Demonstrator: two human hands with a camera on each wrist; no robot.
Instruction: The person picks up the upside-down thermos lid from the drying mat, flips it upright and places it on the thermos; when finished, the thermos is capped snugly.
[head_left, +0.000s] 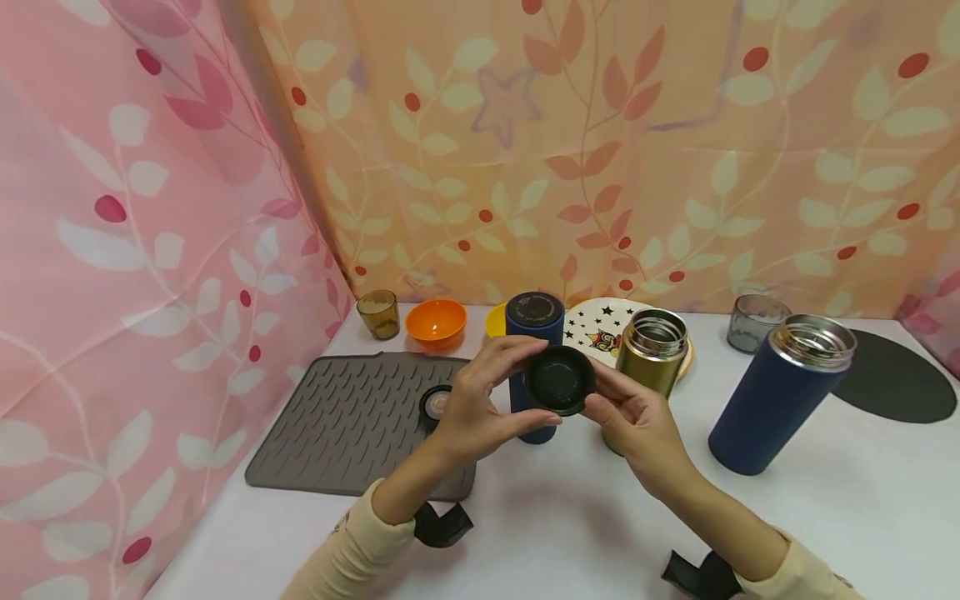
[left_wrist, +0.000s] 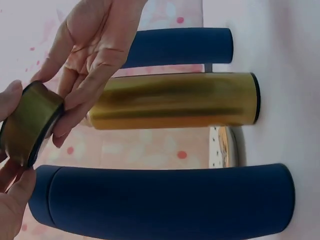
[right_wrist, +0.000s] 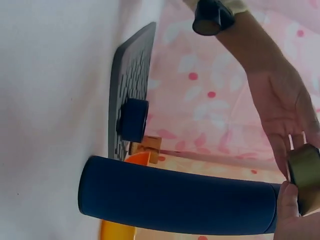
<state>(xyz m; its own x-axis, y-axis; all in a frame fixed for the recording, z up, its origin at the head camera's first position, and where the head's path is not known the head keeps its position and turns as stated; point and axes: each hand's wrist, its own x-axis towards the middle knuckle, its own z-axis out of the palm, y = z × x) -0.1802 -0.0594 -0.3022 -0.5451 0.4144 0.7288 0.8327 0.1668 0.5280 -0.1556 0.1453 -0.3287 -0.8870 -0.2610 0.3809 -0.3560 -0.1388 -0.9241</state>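
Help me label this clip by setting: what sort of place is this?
Probably a staged tabletop set: a flat orange leaf-patterned cloth-like backdrop hangs right behind a smooth white table, which bears kitchenware such as a rectangular grey rubbery-looking ridged mat and an orange round bowl.

I can read no word, brand or number for certain in any of my 3 views. Pale lettering curves along the dark round top (head_left: 535,308) of the blue bottle (head_left: 517,393) behind the lid (head_left: 559,381) I hold, with 1 small emblem above it; both are too small for me to make out. Otherwise I see only pictorial signs: black stars and a cartoon figure (head_left: 603,342) on the white plate (head_left: 628,306).
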